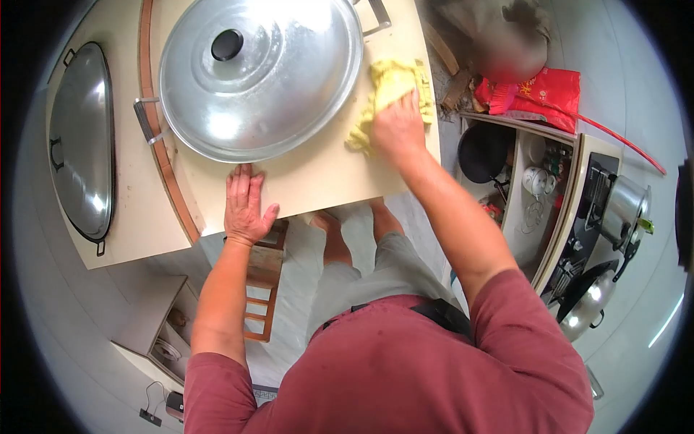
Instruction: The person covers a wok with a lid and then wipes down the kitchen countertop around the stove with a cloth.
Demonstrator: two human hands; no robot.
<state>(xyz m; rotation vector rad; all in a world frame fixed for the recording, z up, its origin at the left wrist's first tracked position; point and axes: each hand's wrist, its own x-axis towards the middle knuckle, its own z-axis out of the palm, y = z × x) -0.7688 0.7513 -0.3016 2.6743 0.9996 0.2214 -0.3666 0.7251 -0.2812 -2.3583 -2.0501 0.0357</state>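
My right hand (400,129) presses a crumpled yellow cloth (394,79) onto the cream countertop (311,173), near its right edge. The fingers are bent over the cloth. My left hand (246,205) lies flat at the front edge of the counter, fingers stretched out and holding nothing. Just beyond its fingertips is the rim of a large round metal lid (260,108) with a black knob (227,45). Metal handles (150,121) stick out beside the lid; what lies beneath it is hidden.
A second large lid (83,145) covers the counter's left part, past a brown raised strip (155,152). To the right are a red bag (538,98), a dark wok (486,152) and a stove (578,239) with a steel pot (625,211). A wooden stool (264,267) stands below the counter.
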